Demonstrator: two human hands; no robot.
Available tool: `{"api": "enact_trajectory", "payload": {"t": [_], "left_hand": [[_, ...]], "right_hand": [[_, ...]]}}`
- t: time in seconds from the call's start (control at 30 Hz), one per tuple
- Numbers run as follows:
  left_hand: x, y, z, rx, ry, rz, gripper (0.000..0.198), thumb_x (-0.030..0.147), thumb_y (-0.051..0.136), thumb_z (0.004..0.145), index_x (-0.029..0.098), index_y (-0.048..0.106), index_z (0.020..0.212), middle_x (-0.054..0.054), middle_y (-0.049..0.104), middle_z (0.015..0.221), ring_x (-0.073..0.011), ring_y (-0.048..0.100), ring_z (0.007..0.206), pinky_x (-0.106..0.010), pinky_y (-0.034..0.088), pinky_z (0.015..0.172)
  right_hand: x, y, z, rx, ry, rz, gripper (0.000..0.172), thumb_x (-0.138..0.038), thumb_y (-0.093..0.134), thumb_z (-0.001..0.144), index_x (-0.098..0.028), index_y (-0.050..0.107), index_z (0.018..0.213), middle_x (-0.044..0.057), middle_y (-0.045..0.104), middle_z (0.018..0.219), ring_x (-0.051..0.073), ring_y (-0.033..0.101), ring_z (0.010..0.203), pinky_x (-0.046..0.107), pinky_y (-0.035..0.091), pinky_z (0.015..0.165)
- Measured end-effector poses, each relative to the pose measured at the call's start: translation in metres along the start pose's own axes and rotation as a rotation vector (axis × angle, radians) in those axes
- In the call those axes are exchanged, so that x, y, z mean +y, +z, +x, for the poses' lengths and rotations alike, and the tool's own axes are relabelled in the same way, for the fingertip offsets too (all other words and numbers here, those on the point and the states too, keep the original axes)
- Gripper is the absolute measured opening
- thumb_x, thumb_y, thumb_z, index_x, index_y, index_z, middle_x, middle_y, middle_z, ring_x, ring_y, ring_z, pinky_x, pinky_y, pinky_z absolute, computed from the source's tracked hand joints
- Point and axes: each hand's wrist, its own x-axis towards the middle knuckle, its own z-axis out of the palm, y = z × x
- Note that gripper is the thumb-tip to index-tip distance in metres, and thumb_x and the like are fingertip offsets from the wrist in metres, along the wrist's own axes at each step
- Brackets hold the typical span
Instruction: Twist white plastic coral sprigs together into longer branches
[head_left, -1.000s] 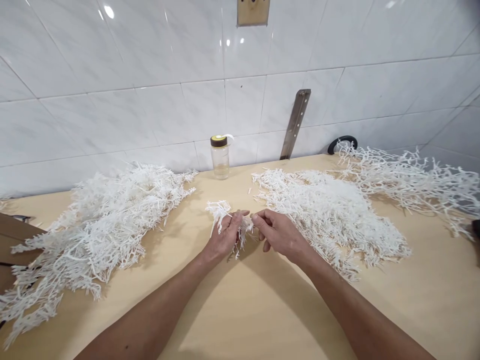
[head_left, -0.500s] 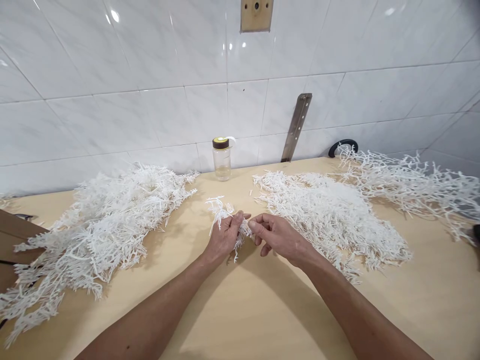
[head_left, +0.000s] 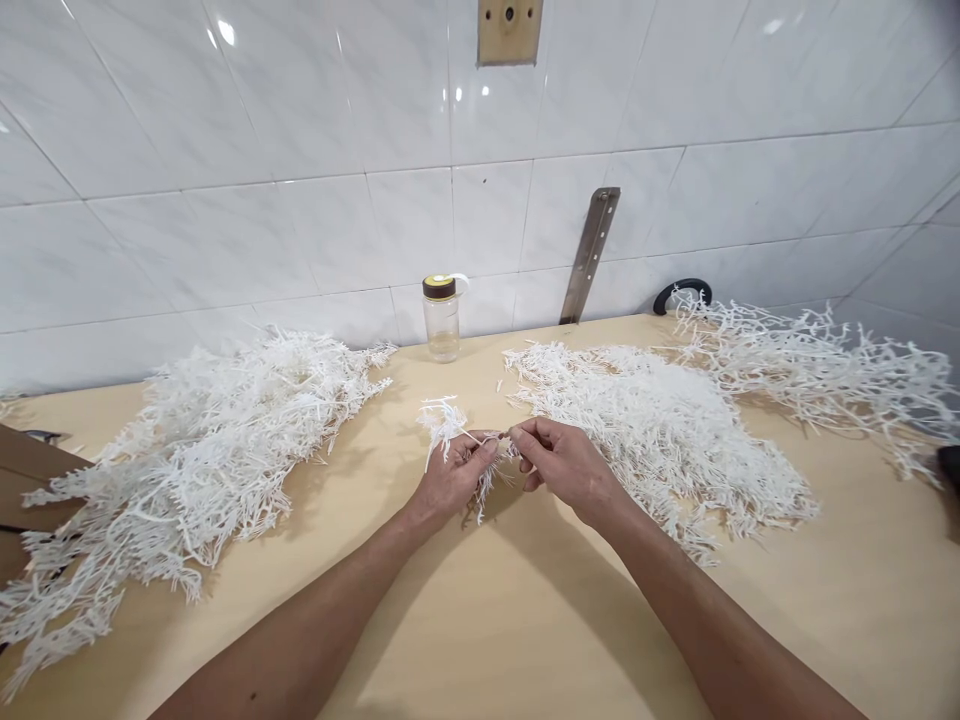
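Note:
My left hand (head_left: 452,478) is closed on a small white plastic branched sprig (head_left: 444,421) over the middle of the wooden table (head_left: 525,620). My right hand (head_left: 561,463) pinches the same sprig's stem where the two hands meet. A big heap of white sprigs (head_left: 202,450) lies to the left. Another dense heap of white sprigs (head_left: 660,430) lies right of my hands.
A clear bottle with a dark lid (head_left: 441,317) stands by the tiled wall (head_left: 300,180). A metal hinge strip (head_left: 590,254) leans on the wall. Looser white branches (head_left: 817,365) spread at the far right beside a black handle (head_left: 681,290). Brown cardboard (head_left: 30,480) sits at the left edge.
My hands stay together on the sprig; the fingers have shifted slightly and the sprig's stem shows more between them. The view moved a little.

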Motion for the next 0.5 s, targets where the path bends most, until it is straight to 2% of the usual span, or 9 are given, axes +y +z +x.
{"api": "enact_trajectory", "payload": {"t": [0.07, 0.17, 0.23, 0.33, 0.4, 0.5], "left_hand": [[0.0, 0.001, 0.001, 0.044, -0.025, -0.047, 0.035, 0.047, 0.062, 0.081, 0.014, 0.07, 0.09, 0.003, 0.053, 0.055, -0.0087, 0.041, 0.046, -0.023, 0.035, 0.049], [0.001, 0.0, 0.002, 0.092, -0.084, -0.105, 0.033, 0.047, 0.064, 0.079, 0.015, 0.064, 0.071, 0.002, 0.052, 0.052, -0.0091, 0.043, 0.044, -0.023, 0.035, 0.047], [0.002, -0.001, 0.002, 0.078, -0.103, -0.145, 0.04, 0.05, 0.064, 0.079, 0.016, 0.057, 0.059, 0.002, 0.051, 0.049, -0.0091, 0.044, 0.043, -0.023, 0.035, 0.045], [0.002, -0.002, 0.002, 0.037, -0.104, -0.17, 0.045, 0.051, 0.066, 0.077, 0.015, 0.054, 0.053, 0.001, 0.05, 0.047, -0.0085, 0.043, 0.042, -0.023, 0.034, 0.045], [0.003, -0.002, 0.002, 0.036, -0.119, -0.184, 0.04, 0.05, 0.071, 0.073, 0.014, 0.058, 0.058, 0.002, 0.052, 0.049, -0.0083, 0.044, 0.044, -0.023, 0.034, 0.046], [0.004, -0.001, 0.003, 0.046, -0.155, -0.24, 0.037, 0.044, 0.079, 0.065, 0.013, 0.067, 0.082, 0.002, 0.057, 0.056, -0.0088, 0.047, 0.047, -0.023, 0.036, 0.048]], "right_hand": [[0.004, -0.002, 0.002, 0.043, -0.008, -0.019, 0.035, -0.053, 0.059, 0.084, -0.018, 0.064, 0.081, -0.001, 0.06, 0.062, 0.013, 0.06, 0.05, 0.026, 0.051, 0.051], [0.007, -0.005, 0.004, 0.085, -0.009, -0.053, 0.038, -0.055, 0.058, 0.084, -0.018, 0.063, 0.079, -0.002, 0.06, 0.061, 0.013, 0.06, 0.047, 0.026, 0.049, 0.05], [0.005, -0.006, 0.004, 0.103, -0.013, -0.076, 0.038, -0.055, 0.058, 0.084, -0.018, 0.063, 0.08, -0.002, 0.059, 0.06, 0.014, 0.062, 0.047, 0.026, 0.048, 0.051], [0.002, -0.006, 0.002, 0.119, -0.029, -0.112, 0.038, -0.055, 0.057, 0.085, -0.018, 0.064, 0.08, -0.002, 0.059, 0.06, 0.015, 0.063, 0.048, 0.025, 0.047, 0.05], [-0.001, -0.006, 0.001, 0.115, -0.043, -0.138, 0.038, -0.055, 0.056, 0.085, -0.018, 0.064, 0.079, -0.002, 0.058, 0.062, 0.015, 0.064, 0.049, 0.024, 0.045, 0.049], [-0.004, -0.006, 0.0, 0.09, -0.054, -0.178, 0.038, -0.054, 0.056, 0.085, -0.018, 0.066, 0.079, -0.002, 0.058, 0.064, 0.016, 0.066, 0.052, 0.023, 0.044, 0.049]]}}
